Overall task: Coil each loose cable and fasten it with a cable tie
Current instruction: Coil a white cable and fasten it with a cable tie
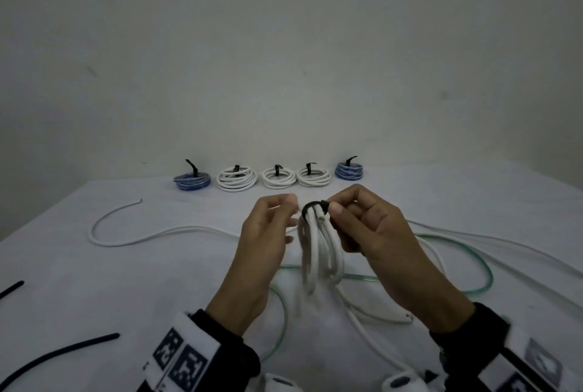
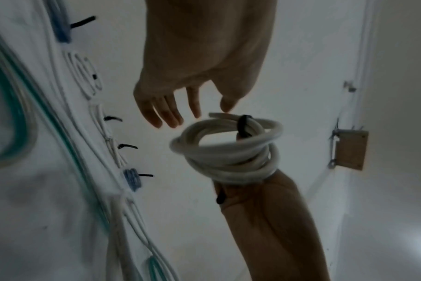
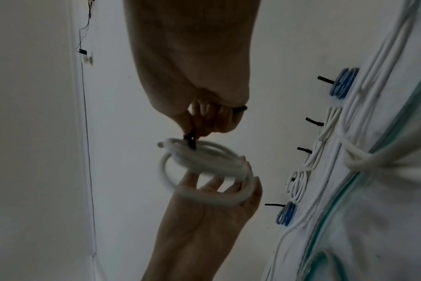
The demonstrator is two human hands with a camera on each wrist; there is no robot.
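**White coil held above the cloth-covered table**

Nearest lay dark cables (image 1: pixel 56 357) at the left edge of the white tablecloth (image 1: pixel 126 281). Above it the right hand (image 1: pixel 362 227) pinched the black cable tie (image 1: pixel 310 205) looped round the white coil (image 1: pixel 318 253), which hung in the air. The left hand (image 1: pixel 268 234) was beside the coil, fingers straight and apart. Loose white cable (image 1: pixel 151 234) and green tubing (image 1: pixel 467 253) sprawled beyond. Five tied coils (image 1: pixel 274 177) lined the far edge under a bare pale wall (image 1: pixel 284 44).
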